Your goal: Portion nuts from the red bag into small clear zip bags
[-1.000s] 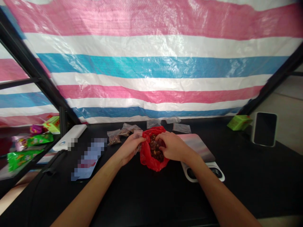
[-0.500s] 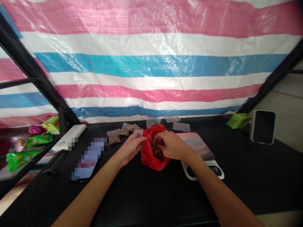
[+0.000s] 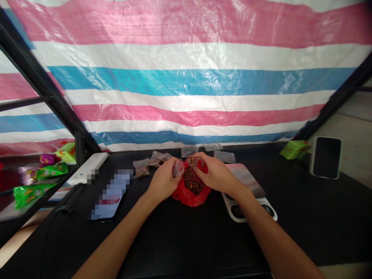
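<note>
A red plastic bag point(image 3: 186, 195) full of brown nuts lies open on the black table point(image 3: 180, 240). My left hand point(image 3: 162, 180) pinches a small clear pouch point(image 3: 178, 167) open just left of the bag. My right hand point(image 3: 216, 176) holds a small cup point(image 3: 191, 160) of nuts above the bag, right beside the pouch's mouth. Filled small pouches point(image 3: 141, 169) lie behind my left hand, and empty clear pouches point(image 3: 223, 156) lie at the back.
A white scale point(image 3: 247, 193) sits right of the bag. A phone point(image 3: 109, 195) and a white power bank point(image 3: 87, 168) lie at the left. A green box point(image 3: 293, 149) and a dark phone point(image 3: 327, 157) stand far right. Snack packets point(image 3: 35, 182) fill a left shelf. A striped tarp point(image 3: 192, 77) hangs behind.
My right hand has come up out of the red bag with a small cup of nuts. My left hand has raised the clear pouch towards it.
</note>
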`<action>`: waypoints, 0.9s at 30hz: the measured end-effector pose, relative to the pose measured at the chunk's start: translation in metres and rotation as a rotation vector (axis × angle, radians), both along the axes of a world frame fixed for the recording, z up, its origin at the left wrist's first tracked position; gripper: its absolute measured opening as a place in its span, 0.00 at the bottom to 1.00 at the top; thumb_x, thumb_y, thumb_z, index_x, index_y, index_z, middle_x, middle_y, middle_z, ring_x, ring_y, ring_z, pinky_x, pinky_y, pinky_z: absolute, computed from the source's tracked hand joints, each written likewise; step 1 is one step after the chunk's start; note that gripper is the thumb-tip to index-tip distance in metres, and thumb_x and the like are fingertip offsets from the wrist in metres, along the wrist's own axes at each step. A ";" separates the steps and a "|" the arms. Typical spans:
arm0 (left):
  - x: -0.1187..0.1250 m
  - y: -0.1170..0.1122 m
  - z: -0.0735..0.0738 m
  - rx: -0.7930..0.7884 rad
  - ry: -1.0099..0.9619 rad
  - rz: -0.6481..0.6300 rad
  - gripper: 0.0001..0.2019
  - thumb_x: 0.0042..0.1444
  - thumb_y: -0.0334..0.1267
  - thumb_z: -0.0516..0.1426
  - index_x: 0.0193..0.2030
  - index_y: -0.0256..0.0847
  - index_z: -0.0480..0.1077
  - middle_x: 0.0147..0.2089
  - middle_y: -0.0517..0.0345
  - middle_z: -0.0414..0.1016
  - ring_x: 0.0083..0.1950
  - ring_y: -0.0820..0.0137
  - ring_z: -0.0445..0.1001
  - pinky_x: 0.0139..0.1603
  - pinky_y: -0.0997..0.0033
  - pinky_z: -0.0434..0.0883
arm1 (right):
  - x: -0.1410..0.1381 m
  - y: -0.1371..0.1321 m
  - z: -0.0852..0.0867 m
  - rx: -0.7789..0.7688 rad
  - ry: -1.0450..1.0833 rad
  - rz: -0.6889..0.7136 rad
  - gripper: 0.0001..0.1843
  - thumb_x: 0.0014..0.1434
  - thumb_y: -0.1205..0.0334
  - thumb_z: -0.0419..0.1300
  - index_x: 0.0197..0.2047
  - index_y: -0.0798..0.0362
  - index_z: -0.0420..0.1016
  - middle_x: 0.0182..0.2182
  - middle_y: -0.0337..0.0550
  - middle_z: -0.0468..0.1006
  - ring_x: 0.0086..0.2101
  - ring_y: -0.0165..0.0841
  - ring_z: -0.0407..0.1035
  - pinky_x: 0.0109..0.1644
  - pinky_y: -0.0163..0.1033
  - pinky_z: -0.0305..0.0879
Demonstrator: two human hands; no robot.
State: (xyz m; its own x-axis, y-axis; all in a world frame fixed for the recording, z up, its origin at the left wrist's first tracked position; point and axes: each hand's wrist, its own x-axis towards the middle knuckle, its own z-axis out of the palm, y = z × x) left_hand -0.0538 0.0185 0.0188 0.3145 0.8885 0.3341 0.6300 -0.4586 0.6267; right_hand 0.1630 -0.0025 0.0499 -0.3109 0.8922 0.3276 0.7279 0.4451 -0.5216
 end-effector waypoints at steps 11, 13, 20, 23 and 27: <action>0.003 -0.004 -0.003 -0.044 0.052 -0.075 0.05 0.62 0.39 0.59 0.43 0.46 0.70 0.43 0.56 0.80 0.41 0.62 0.78 0.40 0.68 0.67 | -0.017 -0.008 -0.005 0.111 0.034 0.210 0.22 0.60 0.73 0.59 0.57 0.48 0.74 0.53 0.47 0.76 0.53 0.39 0.72 0.59 0.45 0.68; 0.003 -0.003 -0.003 -0.034 0.058 -0.072 0.05 0.62 0.39 0.59 0.44 0.45 0.71 0.43 0.56 0.80 0.43 0.61 0.79 0.41 0.67 0.67 | -0.018 -0.008 -0.005 0.118 0.058 0.218 0.25 0.60 0.75 0.58 0.58 0.47 0.73 0.55 0.46 0.76 0.54 0.39 0.71 0.61 0.44 0.68; 0.005 -0.003 -0.004 -0.067 -0.043 -0.091 0.08 0.63 0.42 0.58 0.47 0.45 0.72 0.43 0.56 0.81 0.43 0.62 0.79 0.42 0.67 0.70 | -0.019 -0.008 -0.004 0.154 0.111 0.225 0.23 0.60 0.76 0.57 0.56 0.47 0.74 0.52 0.46 0.75 0.52 0.39 0.71 0.59 0.46 0.69; 0.005 -0.001 -0.008 -0.066 -0.073 -0.129 0.11 0.63 0.44 0.60 0.49 0.44 0.72 0.48 0.54 0.80 0.48 0.60 0.78 0.48 0.65 0.71 | -0.020 -0.010 -0.005 0.202 0.092 0.236 0.26 0.60 0.78 0.55 0.57 0.45 0.75 0.53 0.46 0.73 0.54 0.39 0.69 0.60 0.46 0.68; 0.004 0.001 -0.012 -0.075 -0.100 -0.142 0.13 0.60 0.39 0.62 0.51 0.44 0.71 0.50 0.54 0.80 0.50 0.59 0.78 0.51 0.63 0.70 | -0.021 -0.010 -0.005 0.181 0.051 0.224 0.21 0.64 0.72 0.58 0.58 0.46 0.74 0.52 0.46 0.75 0.52 0.40 0.71 0.58 0.46 0.69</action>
State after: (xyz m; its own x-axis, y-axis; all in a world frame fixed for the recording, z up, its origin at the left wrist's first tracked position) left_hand -0.0498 0.0193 0.0068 0.4067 0.8613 0.3044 0.4951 -0.4879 0.7190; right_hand 0.1424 -0.0126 0.0445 -0.4724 0.7288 0.4957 0.5761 0.6810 -0.4521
